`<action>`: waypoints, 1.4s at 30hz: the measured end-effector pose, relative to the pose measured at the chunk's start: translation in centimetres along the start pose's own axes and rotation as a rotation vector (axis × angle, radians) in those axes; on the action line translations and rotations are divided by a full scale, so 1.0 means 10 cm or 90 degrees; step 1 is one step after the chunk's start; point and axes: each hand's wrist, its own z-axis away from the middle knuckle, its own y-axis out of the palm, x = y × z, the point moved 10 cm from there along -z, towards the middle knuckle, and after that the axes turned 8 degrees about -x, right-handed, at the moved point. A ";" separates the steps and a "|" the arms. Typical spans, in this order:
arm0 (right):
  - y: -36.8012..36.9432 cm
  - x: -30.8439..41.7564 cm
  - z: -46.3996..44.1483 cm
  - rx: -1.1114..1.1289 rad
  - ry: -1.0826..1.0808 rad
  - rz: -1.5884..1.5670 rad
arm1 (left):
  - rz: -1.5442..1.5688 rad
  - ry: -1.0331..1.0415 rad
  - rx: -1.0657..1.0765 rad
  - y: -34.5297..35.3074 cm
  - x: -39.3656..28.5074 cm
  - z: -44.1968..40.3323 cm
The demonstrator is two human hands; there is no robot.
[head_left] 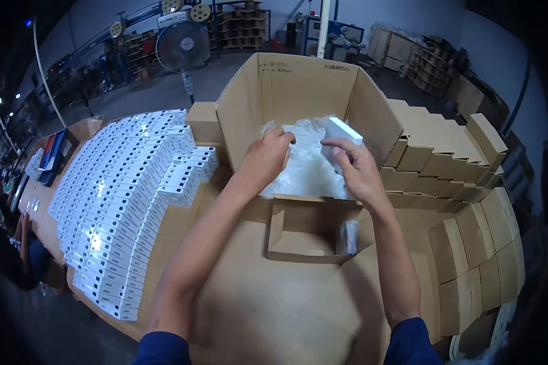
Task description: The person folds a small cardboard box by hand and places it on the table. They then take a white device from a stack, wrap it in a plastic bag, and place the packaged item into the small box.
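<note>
My right hand [357, 165] holds a small white box [343, 130] between thumb and fingers, over a large open cardboard box [304, 87]. Clear plastic bags [304, 159] lie inside that box. My left hand [270, 157] is above the bags at the left, its fingers curled together; whether anything is between them is too small to tell. Just in front of the large box stands a small open carton [298, 250], with one plastic-wrapped item [347, 237] upright at its right end.
Rows of small white boxes [112, 201] cover the left side of the table [243, 304]. Folded brown cartons [432, 131] are stacked at the right, more cartons [478, 261] nearer. A fan [183, 47] stands behind. At the far left, a person's arm [24, 237] shows.
</note>
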 end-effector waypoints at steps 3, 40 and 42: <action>-0.19 -0.15 -0.12 -0.079 0.016 0.033 | -0.119 0.009 0.091 0.77 0.40 -0.26; -0.24 0.35 0.71 -0.078 0.008 -0.217 | 0.505 -0.374 -0.213 -0.71 -0.48 0.69; -0.26 0.27 1.01 -0.069 0.044 -0.198 | 0.552 -0.443 -0.220 -0.67 -0.49 1.04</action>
